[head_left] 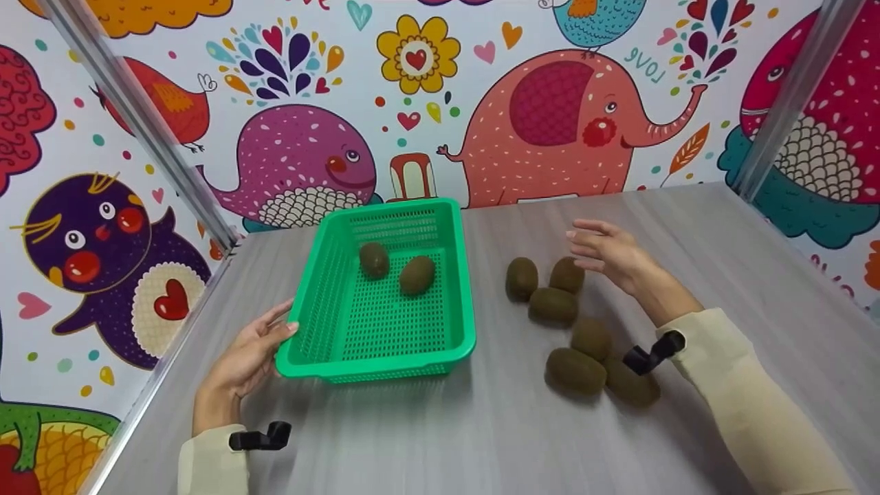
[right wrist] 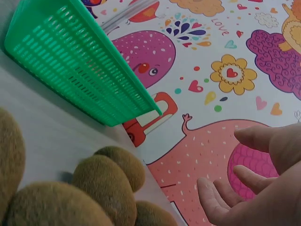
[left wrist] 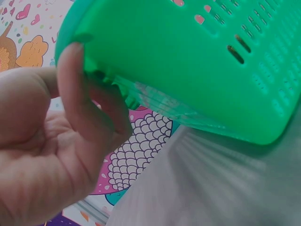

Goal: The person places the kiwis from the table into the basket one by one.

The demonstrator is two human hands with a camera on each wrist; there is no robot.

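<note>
A green plastic basket [head_left: 462, 289] stands on the table with two kiwis in it, one kiwi [head_left: 375, 260] at the back left and another kiwi [head_left: 417, 276] beside it. My left hand [head_left: 249, 354] grips the basket's rim at the front left corner; in the left wrist view the fingers [left wrist: 75, 89] curl at the rim. To the right of the basket lie several loose kiwis, among them a front kiwi [head_left: 576, 372] and a middle kiwi [head_left: 553, 306]. My right hand [head_left: 608, 253] hovers beside the farthest loose kiwis, fingers spread apart and holding nothing.
The grey table [head_left: 509, 440] runs back to a printed wall [head_left: 426, 124] with cartoon animals. Metal posts rise at the back left [head_left: 144, 130] and back right [head_left: 790, 103] corners. A black wrist mount [head_left: 653, 352] sits over the nearer kiwis in the head view.
</note>
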